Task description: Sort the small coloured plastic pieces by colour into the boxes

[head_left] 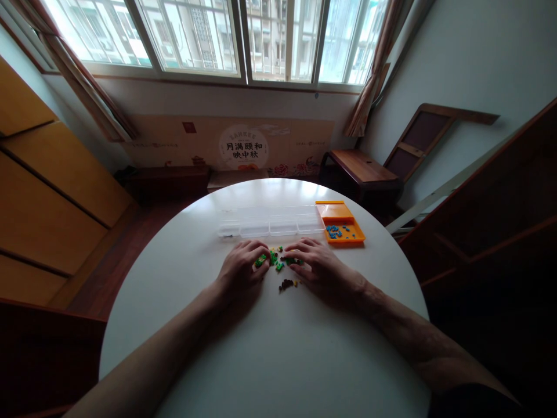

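Two hands sorting small beads on a round white table.
Left hand and right hand lie over the green beads, fingers curled; what either grip pinches cannot be told. Brown beads lie just nearer. Beyond: clear compartment box, orange tray.

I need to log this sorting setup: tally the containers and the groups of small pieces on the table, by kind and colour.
Clear compartment box: 1
Orange tray: 1
Group of blue pieces, in the orange tray: 1
Group of green pieces, between the left hand and right hand: 1
Group of dark pieces: 1
Total: 5
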`<state>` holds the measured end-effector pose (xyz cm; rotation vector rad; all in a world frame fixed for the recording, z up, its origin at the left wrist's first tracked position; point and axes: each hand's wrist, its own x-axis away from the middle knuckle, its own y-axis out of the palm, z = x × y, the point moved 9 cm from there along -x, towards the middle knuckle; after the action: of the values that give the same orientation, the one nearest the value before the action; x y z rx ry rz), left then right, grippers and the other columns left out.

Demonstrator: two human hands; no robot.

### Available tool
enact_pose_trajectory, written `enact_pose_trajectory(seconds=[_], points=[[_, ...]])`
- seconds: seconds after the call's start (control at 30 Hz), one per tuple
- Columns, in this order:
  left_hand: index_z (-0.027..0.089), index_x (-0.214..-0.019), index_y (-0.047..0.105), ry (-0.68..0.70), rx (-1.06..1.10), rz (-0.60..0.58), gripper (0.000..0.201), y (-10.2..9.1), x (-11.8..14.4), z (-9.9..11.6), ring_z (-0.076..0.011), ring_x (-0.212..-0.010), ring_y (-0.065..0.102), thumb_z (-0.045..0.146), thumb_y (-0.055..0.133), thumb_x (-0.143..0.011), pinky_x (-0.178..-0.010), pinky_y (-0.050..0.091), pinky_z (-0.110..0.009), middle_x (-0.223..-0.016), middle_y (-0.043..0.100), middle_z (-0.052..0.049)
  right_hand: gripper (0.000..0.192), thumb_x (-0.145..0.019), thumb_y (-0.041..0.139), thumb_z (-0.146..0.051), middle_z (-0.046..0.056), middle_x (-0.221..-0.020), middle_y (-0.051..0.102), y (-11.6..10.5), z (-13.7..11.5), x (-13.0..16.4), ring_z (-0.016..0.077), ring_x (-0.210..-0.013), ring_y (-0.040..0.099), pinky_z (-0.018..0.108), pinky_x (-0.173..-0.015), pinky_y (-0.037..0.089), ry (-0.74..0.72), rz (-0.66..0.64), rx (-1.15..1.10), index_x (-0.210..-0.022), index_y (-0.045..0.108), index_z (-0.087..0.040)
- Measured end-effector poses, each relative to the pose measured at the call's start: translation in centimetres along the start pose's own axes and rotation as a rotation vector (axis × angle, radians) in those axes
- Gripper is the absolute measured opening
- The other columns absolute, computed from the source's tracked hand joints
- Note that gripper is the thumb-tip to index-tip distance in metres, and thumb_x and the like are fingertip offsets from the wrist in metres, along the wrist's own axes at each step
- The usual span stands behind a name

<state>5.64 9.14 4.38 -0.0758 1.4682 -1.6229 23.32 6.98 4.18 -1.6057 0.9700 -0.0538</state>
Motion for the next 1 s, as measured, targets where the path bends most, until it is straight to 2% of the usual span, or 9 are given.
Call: enact_pose_trajectory(seconds=[0.2, 0.37, 0.47, 0.7, 0.87, 1.0], points=[[0.023, -0.098, 0.073, -0.015, 0.018, -0.047, 0.009, 0.4, 0.1, -0.1, -0.0246, -0.104, 0.07, 0.02, 0.064, -0.097, -0.097, 0.053, -0.04, -0.111, 0.077, -0.005, 0.023, -0.108, 0.067, -0.023, 0.006, -0.135, 0.078, 0.0, 0.4, 0.1, 0.0263, -0.124, 0.069, 0.049, -0.114, 0.054, 0.033, 0.035, -0.021, -0.129, 0.074, -0.028], [0.024, -0.099, 0.073, -0.032, 0.015, -0.065, 0.009, 0.4, 0.2, -0.2, -0.0246, -0.105, 0.069, 0.021, 0.065, -0.098, -0.098, 0.053, -0.04, -0.112, 0.076, -0.005, 0.02, -0.1, 0.075, -0.018, 0.005, -0.133, 0.078, -0.4, -0.1, 0.2, 0.0265, -0.124, 0.069, 0.049, -0.115, 0.055, 0.065, 0.045, -0.108, -0.118, 0.074, -0.027], [0.023, -0.099, 0.074, -0.036, 0.024, -0.067, 0.009, 0.4, 0.2, -0.2, -0.0248, -0.106, 0.07, 0.022, 0.065, -0.099, -0.098, 0.052, -0.041, -0.113, 0.077, -0.005, 0.02, -0.099, 0.073, -0.014, 0.004, -0.133, 0.077, -0.3, -0.2, 0.3, 0.0255, -0.124, 0.07, 0.048, -0.116, 0.054, 0.067, 0.038, -0.153, -0.113, 0.072, -0.028], [0.023, -0.1, 0.074, -0.023, 0.032, -0.054, 0.009, 0.3, 0.1, -0.1, -0.0246, -0.104, 0.07, 0.021, 0.066, -0.099, -0.096, 0.053, -0.04, -0.113, 0.077, -0.005, 0.023, -0.098, 0.072, -0.01, 0.005, -0.134, 0.076, -0.3, -0.1, 0.3, 0.0245, -0.127, 0.069, 0.047, -0.117, 0.054, 0.062, 0.042, -0.177, -0.114, 0.071, -0.027], [0.025, -0.102, 0.077, 0.072, 0.077, -0.032, 0.007, 0.3, 0.1, 0.9, -0.0222, -0.101, 0.072, 0.026, 0.071, -0.102, -0.094, 0.056, -0.039, -0.111, 0.079, -0.005, 0.015, -0.103, 0.073, -0.018, 0.006, -0.136, 0.077, -0.2, -0.1, 0.2, 0.0253, -0.126, 0.069, 0.049, -0.115, 0.054, 0.062, 0.042, -0.149, -0.114, 0.074, -0.027], [0.029, -0.115, 0.08, 0.165, 0.082, -0.042, 0.015, 0.7, 0.2, 1.8, -0.0228, -0.106, 0.074, 0.032, 0.076, -0.101, -0.097, 0.058, -0.04, -0.119, 0.08, -0.005, 0.008, -0.106, 0.07, -0.019, 0.006, -0.132, 0.078, 0.0, 0.0, 0.2, 0.025, -0.124, 0.07, 0.048, -0.114, 0.054, 0.051, 0.043, -0.131, -0.109, 0.073, -0.026]])
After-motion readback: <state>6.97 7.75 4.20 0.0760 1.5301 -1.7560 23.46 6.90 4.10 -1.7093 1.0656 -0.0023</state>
